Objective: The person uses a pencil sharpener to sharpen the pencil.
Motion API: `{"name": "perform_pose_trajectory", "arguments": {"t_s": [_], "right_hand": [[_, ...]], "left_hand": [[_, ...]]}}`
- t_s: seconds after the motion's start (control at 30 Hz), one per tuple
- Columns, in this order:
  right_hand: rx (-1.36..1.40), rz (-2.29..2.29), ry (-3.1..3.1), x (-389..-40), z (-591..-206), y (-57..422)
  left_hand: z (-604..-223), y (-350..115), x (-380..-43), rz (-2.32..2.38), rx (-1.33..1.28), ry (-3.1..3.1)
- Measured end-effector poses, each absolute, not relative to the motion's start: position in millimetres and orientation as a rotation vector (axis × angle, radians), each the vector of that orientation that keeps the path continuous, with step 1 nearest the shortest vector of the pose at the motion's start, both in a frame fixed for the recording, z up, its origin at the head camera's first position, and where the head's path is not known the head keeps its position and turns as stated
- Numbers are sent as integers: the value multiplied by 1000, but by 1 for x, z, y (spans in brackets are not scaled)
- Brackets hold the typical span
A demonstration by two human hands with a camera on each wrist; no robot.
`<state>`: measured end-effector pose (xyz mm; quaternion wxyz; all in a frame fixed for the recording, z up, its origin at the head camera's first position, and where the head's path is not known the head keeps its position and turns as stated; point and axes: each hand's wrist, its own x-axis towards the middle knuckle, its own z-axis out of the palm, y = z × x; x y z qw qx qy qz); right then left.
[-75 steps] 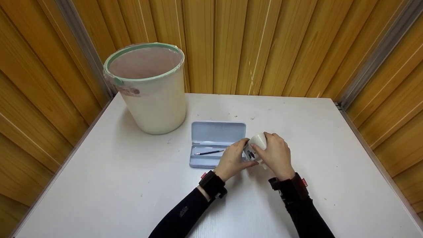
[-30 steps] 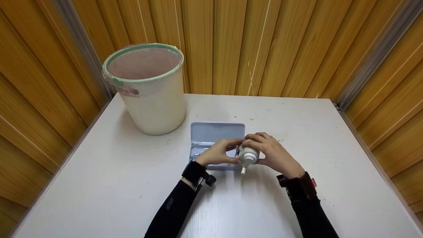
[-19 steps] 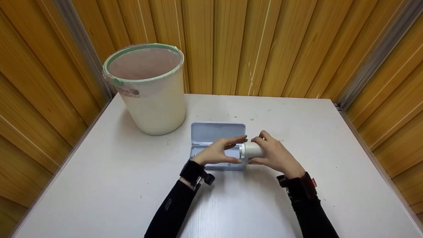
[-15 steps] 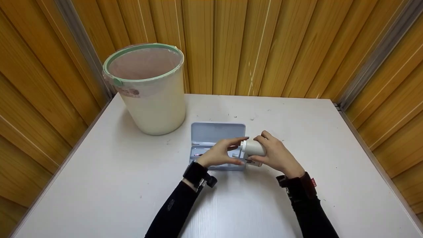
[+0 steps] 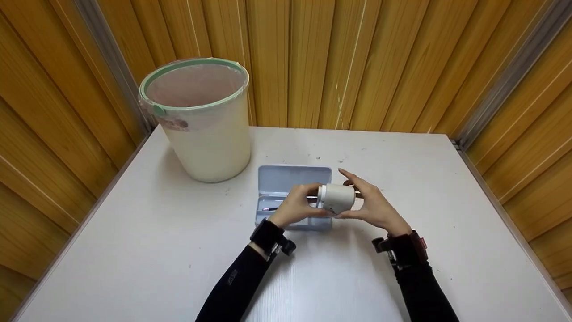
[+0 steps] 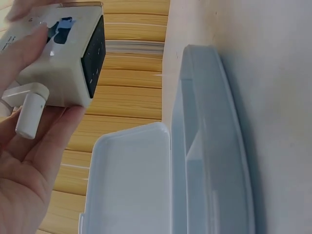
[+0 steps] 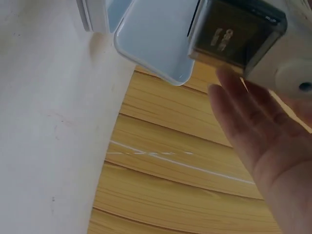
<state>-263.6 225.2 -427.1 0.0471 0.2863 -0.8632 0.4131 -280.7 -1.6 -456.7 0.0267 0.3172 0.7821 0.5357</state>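
Above the right end of an open pale blue pencil case [image 5: 295, 179] is a white hand-crank pencil sharpener [image 5: 338, 197], turned on its side. My left hand [image 5: 292, 208] grips it between thumb and fingers. Its crank handle [image 6: 30, 114] and dark base show in the left wrist view. At the other end my right hand [image 5: 377, 208] has its fingers spread, the index finger raised, and its thumb beside the sharpener's lower edge. In the right wrist view those fingers are fairly straight, close to the clear shavings drawer [image 7: 234, 39]; whether they touch it cannot be told.
A dark pencil [image 5: 269, 209] lies in the case, partly hidden by the left hand. A tall cream bin [image 5: 210, 143] with a green rim and plastic liner stands at the back left of the white table [image 5: 134, 250]. Wood-patterned walls surround the table's back and sides.
The sharpener has been turned about in the hands and shifted slightly left. The left hand has closed on its crank end, while the right hand's fingers have loosened and spread.
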Motion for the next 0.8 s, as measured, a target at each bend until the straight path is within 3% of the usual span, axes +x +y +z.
{"name": "perform_pose_trajectory", "arguments": {"t_s": [0.37,0.8], "right_hand": [[785,1550,-2638,-280,-453,232],[777,1590,-2647,-278,-449,234]], "left_hand": [[-459,-7,-286,1733,902,2426],[-451,-9,-284,1728,904,2402]]}}
